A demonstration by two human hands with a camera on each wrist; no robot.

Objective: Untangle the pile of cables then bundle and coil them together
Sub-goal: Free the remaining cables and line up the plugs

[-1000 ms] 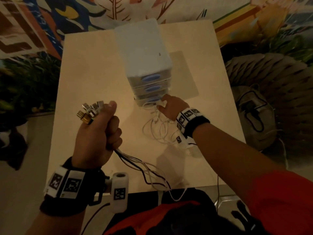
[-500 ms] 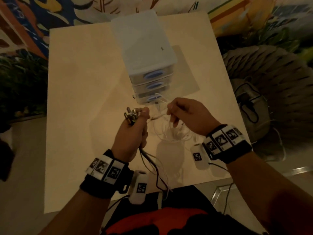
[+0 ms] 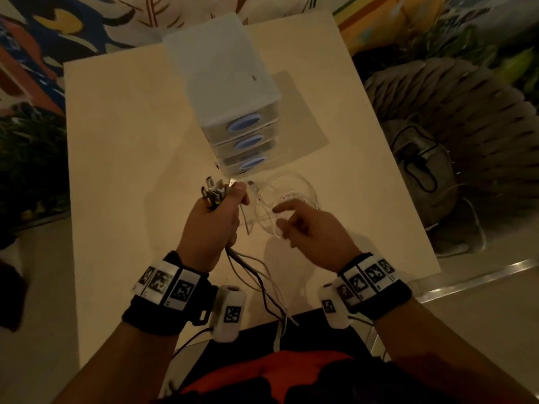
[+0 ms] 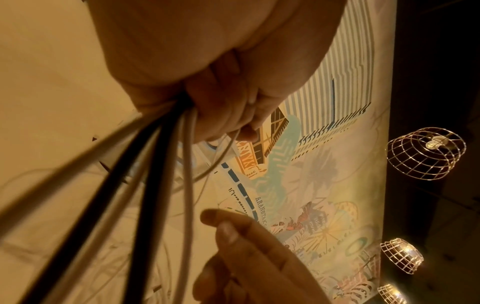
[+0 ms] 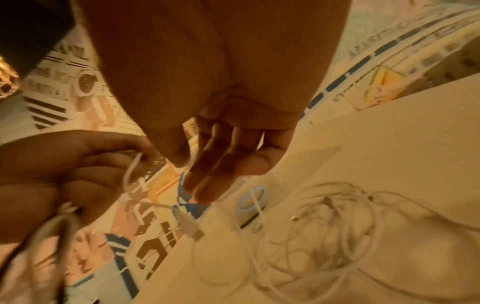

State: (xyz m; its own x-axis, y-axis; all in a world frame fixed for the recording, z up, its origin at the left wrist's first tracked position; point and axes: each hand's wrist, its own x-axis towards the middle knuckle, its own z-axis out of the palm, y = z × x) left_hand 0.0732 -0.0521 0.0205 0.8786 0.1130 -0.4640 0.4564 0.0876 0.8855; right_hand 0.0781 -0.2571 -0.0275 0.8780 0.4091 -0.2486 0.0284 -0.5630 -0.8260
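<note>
Pale table (image 3: 116, 147) fills the shot, and standing on it is the landmark, a white drawer unit (image 3: 224, 83) with three blue-handled drawers; everything happens just in front of it; a loose white tangle (image 3: 287, 196) of thin cables lies on the table right at the unit's foot, loops piled over each other, a few small plugs showing among them in the right wrist view; nearer the person than the unit, the left hand (image 3: 214, 225) is lifted off the table and clenched round a bundle (image 3: 253, 275) of black and white cables, connector ends (image 3: 213, 192) sticking up past the thumb, tails trailing back over the table edge; the right hand (image 3: 309, 228) hovers over the near side of the tangle, fingers spread and loose, gripping nothing that I can see; so, by my reading, we are mid-gather: strands are being drawn out one at a time and added to the fist; next move calls for pinching a single free plug from the tangle and drawing it clear without dragging the other loops along, and coiling is not yet begun
</note>
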